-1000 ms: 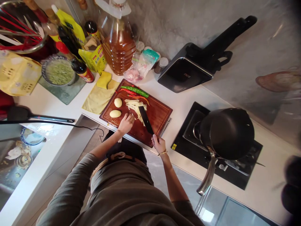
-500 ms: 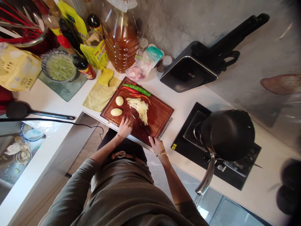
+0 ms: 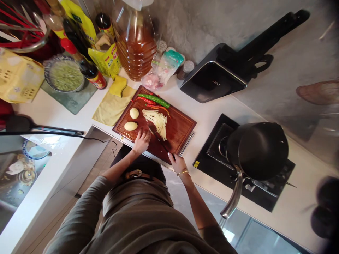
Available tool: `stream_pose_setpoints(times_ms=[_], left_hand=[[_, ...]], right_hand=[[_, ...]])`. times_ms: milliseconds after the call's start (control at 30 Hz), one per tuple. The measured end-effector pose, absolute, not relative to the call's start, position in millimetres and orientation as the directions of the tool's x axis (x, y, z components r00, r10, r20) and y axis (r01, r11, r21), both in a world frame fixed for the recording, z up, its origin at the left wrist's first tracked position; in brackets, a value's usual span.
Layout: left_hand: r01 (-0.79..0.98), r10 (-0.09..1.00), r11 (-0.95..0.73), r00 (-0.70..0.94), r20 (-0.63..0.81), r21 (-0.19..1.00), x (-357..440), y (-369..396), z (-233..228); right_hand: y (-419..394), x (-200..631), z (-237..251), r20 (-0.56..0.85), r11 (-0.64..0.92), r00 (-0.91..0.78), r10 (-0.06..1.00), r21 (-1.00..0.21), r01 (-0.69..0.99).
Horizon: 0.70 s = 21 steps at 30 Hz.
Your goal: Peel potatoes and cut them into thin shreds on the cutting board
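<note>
My right hand (image 3: 178,163) is closed around the handle of a kitchen knife (image 3: 162,141), whose dark blade points up and left over the wooden cutting board (image 3: 180,135). Near the board's front edge, my left hand (image 3: 142,141) is curled down, its fingertips beside the blade. A pale sliver shows there, but what lies under the fingers is hidden. Two peeled potatoes (image 3: 131,126) sit just beyond my left hand. Past the blade is a pile of pale potato shreds (image 3: 156,120). A green chili pepper (image 3: 154,100) and several red chilies (image 3: 150,103) lie along the board's far side.
On the right, a black pot (image 3: 261,151) stands on the stove (image 3: 212,158), its handle jutting past the counter front. A knife block (image 3: 212,77), an oil jug (image 3: 137,46) and a plastic bag (image 3: 161,72) line the wall. Left are a bowl (image 3: 63,74) and a spatula (image 3: 21,123).
The view has shifted very slightly. Both hands, the knife and the food on the board look almost the same as before.
</note>
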<state>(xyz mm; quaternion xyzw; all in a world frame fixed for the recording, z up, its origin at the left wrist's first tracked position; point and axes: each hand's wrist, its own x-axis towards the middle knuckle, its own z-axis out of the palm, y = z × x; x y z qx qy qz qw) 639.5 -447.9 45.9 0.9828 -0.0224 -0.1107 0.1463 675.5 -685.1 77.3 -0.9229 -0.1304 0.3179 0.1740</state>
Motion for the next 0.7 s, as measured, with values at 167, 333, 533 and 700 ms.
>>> stream_pose_setpoints(times_ms=[167, 333, 533, 700], left_hand=[[-0.006, -0.081, -0.954, 0.968, -0.236, 0.299, 639.0, -448.1, 43.9], [-0.01, -0.098, -0.948, 0.96, -0.263, 0.319, 638.8, -447.8, 41.1], [-0.027, -0.105, -0.957, 0.96, -0.258, 0.288, 639.7, -448.3, 40.2], [-0.029, -0.103, -0.961, 0.96, -0.26, 0.275, 637.8, -448.4, 43.4]], right_hand=[[-685.1, 678.1, 78.8, -0.562, -0.917, 0.749, 0.351, -0.368, 0.154], [-678.2, 682.6, 78.8, -0.603, -0.938, 0.721, 0.341, -0.27, 0.217], [-673.1, 681.0, 67.4, -0.577, -0.944, 0.753, 0.318, -0.264, 0.197], [-684.7, 679.9, 62.0, -0.531, -0.894, 0.801, 0.277, -0.447, 0.013]])
